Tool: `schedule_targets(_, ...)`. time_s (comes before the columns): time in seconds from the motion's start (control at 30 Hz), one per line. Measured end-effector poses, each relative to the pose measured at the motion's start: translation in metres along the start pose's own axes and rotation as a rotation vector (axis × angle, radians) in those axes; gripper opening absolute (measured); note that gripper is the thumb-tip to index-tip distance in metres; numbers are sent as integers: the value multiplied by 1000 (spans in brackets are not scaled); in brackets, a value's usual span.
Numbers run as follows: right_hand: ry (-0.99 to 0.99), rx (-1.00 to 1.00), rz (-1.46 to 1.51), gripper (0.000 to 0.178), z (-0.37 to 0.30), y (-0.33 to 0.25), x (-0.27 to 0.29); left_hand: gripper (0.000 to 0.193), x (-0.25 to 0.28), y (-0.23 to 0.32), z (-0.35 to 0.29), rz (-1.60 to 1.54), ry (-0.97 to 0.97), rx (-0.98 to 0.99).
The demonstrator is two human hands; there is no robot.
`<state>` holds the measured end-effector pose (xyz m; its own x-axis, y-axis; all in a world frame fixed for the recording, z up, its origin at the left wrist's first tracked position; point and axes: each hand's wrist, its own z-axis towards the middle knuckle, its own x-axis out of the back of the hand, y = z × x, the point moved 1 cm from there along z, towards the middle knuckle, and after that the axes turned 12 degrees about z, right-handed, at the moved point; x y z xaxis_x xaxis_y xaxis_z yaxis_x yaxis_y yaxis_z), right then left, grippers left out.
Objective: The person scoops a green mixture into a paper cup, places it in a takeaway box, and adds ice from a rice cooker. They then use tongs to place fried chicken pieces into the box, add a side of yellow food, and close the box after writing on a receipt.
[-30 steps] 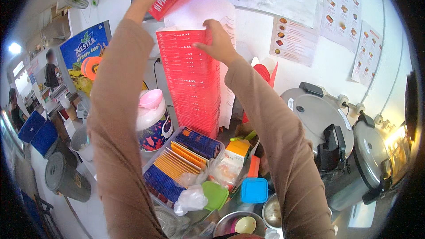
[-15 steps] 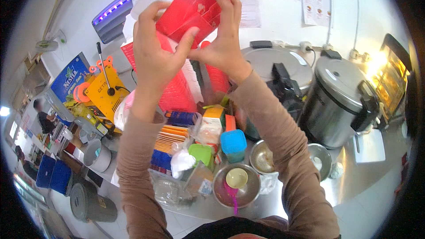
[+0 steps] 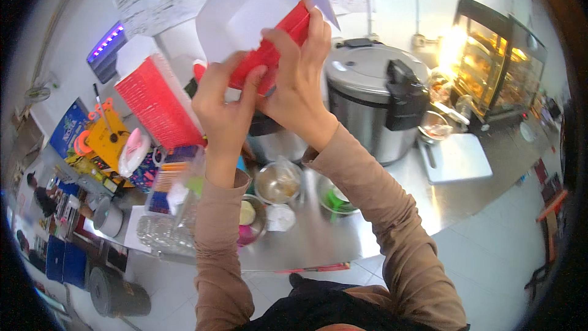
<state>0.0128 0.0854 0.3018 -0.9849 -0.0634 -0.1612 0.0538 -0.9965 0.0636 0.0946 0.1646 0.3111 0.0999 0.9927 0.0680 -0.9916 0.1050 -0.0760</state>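
Note:
A red cardboard food box [image 3: 295, 23] with a white inside is held up in front of me, its white flaps spread open. My left hand [image 3: 222, 101] grips the lower left of its red side, fingers bent and thumb pressed on it. Along the right part of the same red side, my right hand [image 3: 300, 89] has its fingers wrapped over the edge. The two thumbs are close together low on the box. Left of my hands leans a tall stack of nested red boxes [image 3: 156, 101] with white insides.
A large steel cooker [image 3: 361, 76] stands right of my hands, with another cooker [image 3: 278, 145] partly behind them. On the steel counter are a metal bowl [image 3: 264, 187], a white cutting board [image 3: 458, 158] and a lit food warmer [image 3: 499, 67]. A yellow machine [image 3: 111, 138] stands left.
The view has swung right, bringing the warmer and cutting board further in. The box has tilted, now showing its white inside and flaps. Both hands still hold it.

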Motion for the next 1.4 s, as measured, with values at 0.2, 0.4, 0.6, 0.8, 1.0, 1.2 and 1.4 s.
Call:
schedule_targets(0.2, -368, 50, -111, 36, -9, 18, 158, 30, -46, 117, -30, -114, -332, -33)
schedule_targets(0.4, -544, -93, -118, 54, -31, 25, 288, 21, -95, 207, -46, -688, -619, 246)
schedule_targets(0.6, -595, -161, -371, 60, -67, 79, 414, 37, -145, 257, -80, -1142, -368, 750)
schedule_targets(0.8, -530, -478, -158, 95, -153, 156, 582, 57, -174, 316, -116, -489, -463, 392)
schedule_targets(1.0, -668, -953, -20, 84, -275, 161, 665, 53, -232, 422, -171, -527, -1372, 363)
schedule_targets(1.2, -537, -1212, 198, 67, -330, 170, 729, 53, -293, 454, -280, -110, -1342, 546)
schedule_targets(1.4, -1082, -1188, 39, 94, -300, 241, 728, 52, -356, 469, -341, -272, -1301, 675)
